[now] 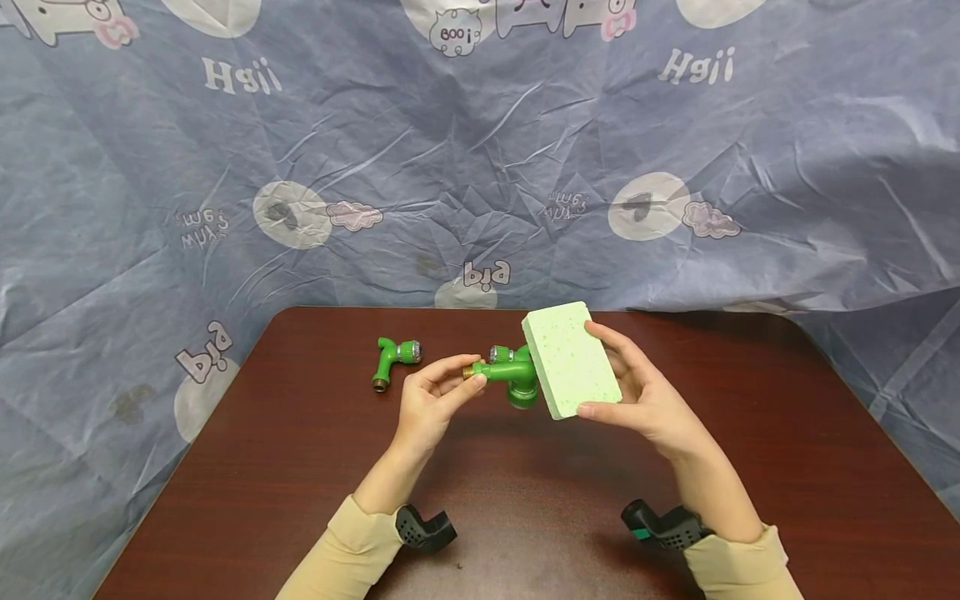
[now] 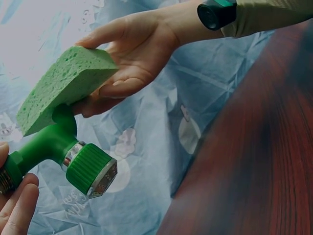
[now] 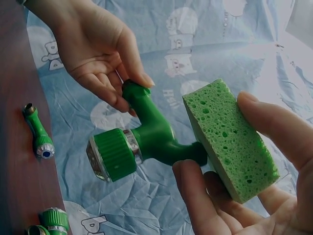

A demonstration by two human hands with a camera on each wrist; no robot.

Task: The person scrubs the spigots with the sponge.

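My left hand (image 1: 426,407) pinches the brass threaded end of a green tap (image 1: 504,372), held above the table with its ribbed knob pointing down. My right hand (image 1: 654,410) grips a light green sponge (image 1: 573,360) by its edges, thumb on one side and fingers on the other. In the right wrist view the sponge (image 3: 232,139) is against the curved spout end of the tap (image 3: 156,134), near the right fingertips. Part of the tap is hidden behind the sponge in the head view.
A smaller green tap (image 1: 386,364) lies on the brown table (image 1: 300,467), left of the hands. Another green knob (image 1: 501,354) shows behind the held tap, its body mostly hidden. A printed blue-grey cloth (image 1: 450,167) hangs beyond the table's far edge.
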